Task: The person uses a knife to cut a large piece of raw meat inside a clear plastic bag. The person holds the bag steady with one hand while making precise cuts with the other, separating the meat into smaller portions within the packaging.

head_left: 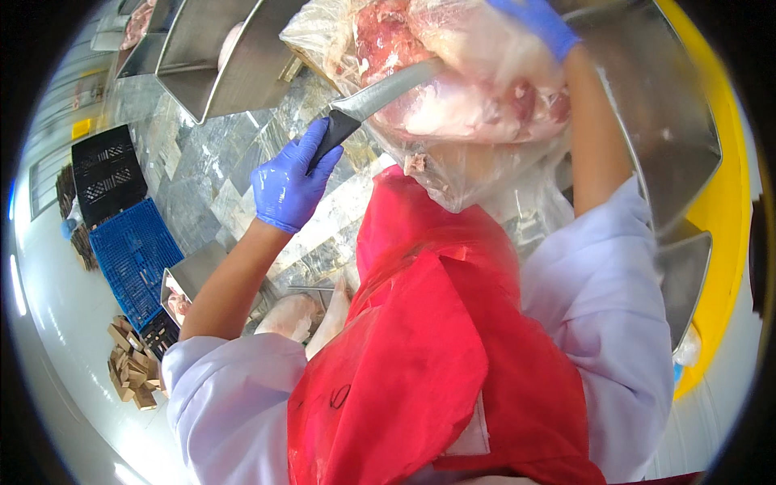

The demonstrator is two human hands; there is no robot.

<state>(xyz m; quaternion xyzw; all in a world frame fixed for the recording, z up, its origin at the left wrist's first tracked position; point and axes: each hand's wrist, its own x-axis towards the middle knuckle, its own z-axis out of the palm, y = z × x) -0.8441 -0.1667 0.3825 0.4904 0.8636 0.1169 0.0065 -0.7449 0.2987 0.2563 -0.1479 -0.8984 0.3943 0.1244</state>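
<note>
My left hand (287,182), in a blue glove, is closed on the black handle of a knife (386,87). The blade points up and right, its tip at a large piece of pink and red meat (477,109) with pale fat. Clear plastic wrap (465,170) lies around and under the meat. My gloved right hand (537,24) is blurred at the top edge, over the meat and plastic; its fingers are too smeared to read.
Steel bins stand at upper left (202,56) and right (679,105), beside a yellow surface (715,242). Black (105,162) and blue crates (133,255), cardboard pieces (133,364), a tiled floor (194,162) and more meat (287,315) lie lower down. My red apron fills the lower middle.
</note>
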